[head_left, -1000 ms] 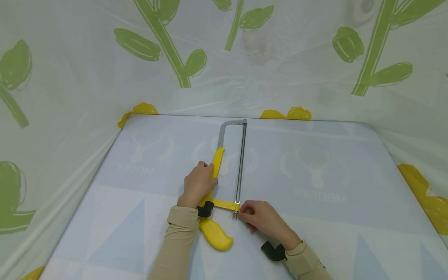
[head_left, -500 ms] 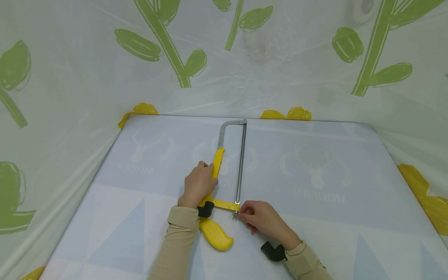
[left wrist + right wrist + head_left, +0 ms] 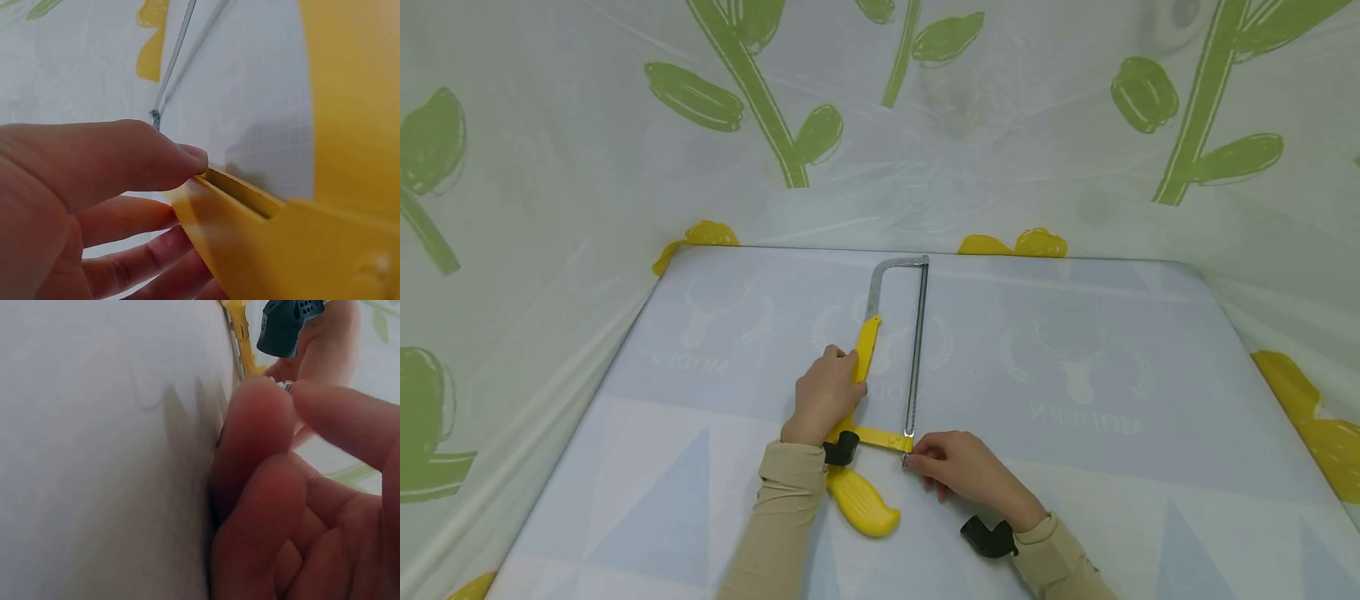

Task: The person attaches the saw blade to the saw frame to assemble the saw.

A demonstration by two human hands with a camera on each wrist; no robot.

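Note:
A hacksaw (image 3: 867,346) with a yellow and silver frame lies on the table, its blade (image 3: 917,350) to the right and its yellow handle (image 3: 865,504) toward the person. My left hand (image 3: 826,392) grips the yellow frame; in the left wrist view the thumb (image 3: 156,156) presses on its edge and the fingers curl beneath. At the blade's near end, my right hand (image 3: 966,471) pinches the small silver wing nut (image 3: 905,461) between thumb and index finger. Those fingertips mostly cover the wing nut (image 3: 287,386) in the right wrist view.
The table (image 3: 1150,483) wears a pale cloth with deer heads and blue triangles. Behind and beside it hangs a whitish sheet (image 3: 1037,183) with green leaves. Black camera mounts (image 3: 988,537) sit on both wrists.
The right thumb and fingertips have shifted slightly left, over the wing nut, which is now more covered. The left hand and the hacksaw stay put.

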